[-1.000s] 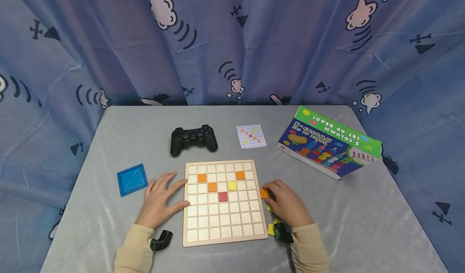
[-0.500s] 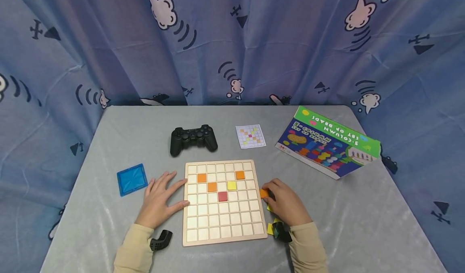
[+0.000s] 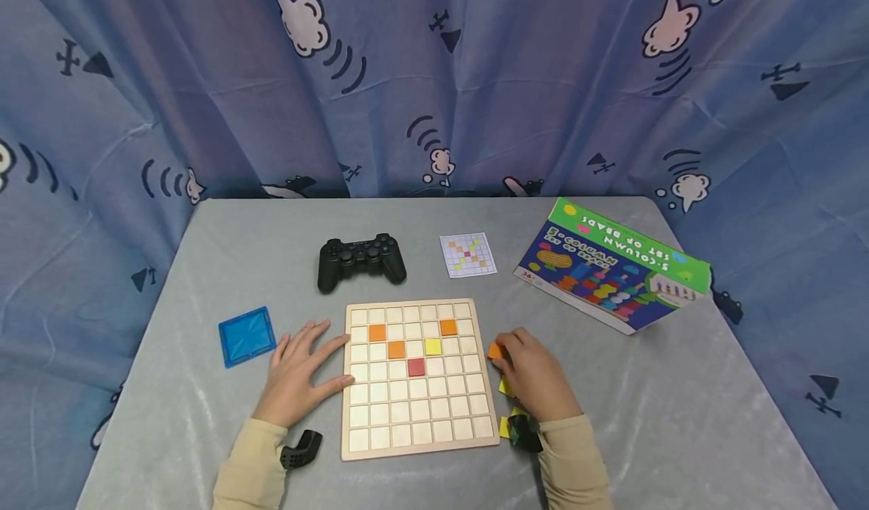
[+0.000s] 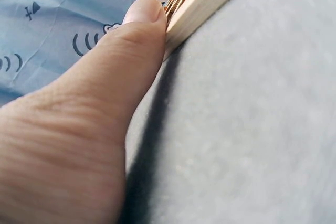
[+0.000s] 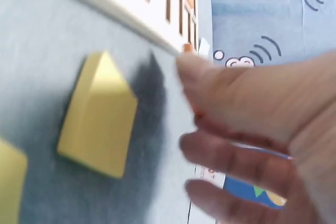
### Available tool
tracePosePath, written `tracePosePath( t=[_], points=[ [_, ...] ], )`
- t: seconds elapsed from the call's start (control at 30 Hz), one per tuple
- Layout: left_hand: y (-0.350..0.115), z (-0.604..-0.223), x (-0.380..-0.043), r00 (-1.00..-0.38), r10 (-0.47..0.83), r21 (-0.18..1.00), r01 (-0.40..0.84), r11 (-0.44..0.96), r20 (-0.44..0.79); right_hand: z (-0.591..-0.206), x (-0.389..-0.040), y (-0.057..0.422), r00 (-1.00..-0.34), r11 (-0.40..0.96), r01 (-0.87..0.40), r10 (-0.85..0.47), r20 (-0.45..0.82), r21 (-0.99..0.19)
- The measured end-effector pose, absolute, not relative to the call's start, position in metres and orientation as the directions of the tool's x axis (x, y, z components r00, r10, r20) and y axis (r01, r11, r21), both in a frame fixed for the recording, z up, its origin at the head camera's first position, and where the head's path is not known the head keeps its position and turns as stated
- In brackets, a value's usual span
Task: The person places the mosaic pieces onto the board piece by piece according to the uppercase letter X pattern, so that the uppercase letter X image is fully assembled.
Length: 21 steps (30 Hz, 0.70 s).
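A wooden grid board (image 3: 421, 412) lies in the middle of the table in the head view. In its squares sit three orange tiles, a yellow tile (image 3: 432, 346) and a red tile (image 3: 416, 367). My left hand (image 3: 296, 378) has its fingers spread, with thumb and fingertips against the board's left edge. Off the right edge, my right hand (image 3: 536, 378) pinches an orange tile (image 3: 496, 351) between thumb and fingers; the right wrist view shows only a sliver of it past the thumb. Below that hand lie loose yellow tiles (image 5: 100, 119), partly covered in the head view.
A pattern card (image 3: 468, 254) and a black game controller (image 3: 362, 261) lie behind the board. To the left is a blue tray (image 3: 247, 336). A colourful toy box (image 3: 611, 268) stands at the back right, before a patterned curtain (image 3: 407, 80).
My right hand has shifted slightly away from me with the orange tile, which has turned a little and uncovered more of a yellow tile. The left hand and board stay put.
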<state>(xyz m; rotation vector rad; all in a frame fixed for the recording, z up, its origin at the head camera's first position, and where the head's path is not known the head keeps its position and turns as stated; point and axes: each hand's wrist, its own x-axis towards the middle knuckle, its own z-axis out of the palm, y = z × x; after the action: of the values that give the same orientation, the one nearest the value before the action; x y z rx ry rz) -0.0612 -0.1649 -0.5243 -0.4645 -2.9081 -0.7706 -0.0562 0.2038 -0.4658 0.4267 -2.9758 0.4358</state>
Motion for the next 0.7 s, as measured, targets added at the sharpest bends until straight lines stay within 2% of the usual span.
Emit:
tracePosePath(
  t=[0.2, 0.7],
  points=[
    [-0.165, -0.524, -0.061, -0.949, 0.263, 0.48, 0.315, 0.819, 0.174, -0.459, -0.056, 0.188, -0.923, 0.888, -0.37, -0.318, 0.216, -0.274],
    [-0.165, -0.524, -0.062, -0.948, 0.268, 0.475, 0.319, 0.82, 0.173, -0.46, -0.049, 0.13, -0.818, 0.79, -0.57, -0.523, 0.237, -0.225]
  ],
)
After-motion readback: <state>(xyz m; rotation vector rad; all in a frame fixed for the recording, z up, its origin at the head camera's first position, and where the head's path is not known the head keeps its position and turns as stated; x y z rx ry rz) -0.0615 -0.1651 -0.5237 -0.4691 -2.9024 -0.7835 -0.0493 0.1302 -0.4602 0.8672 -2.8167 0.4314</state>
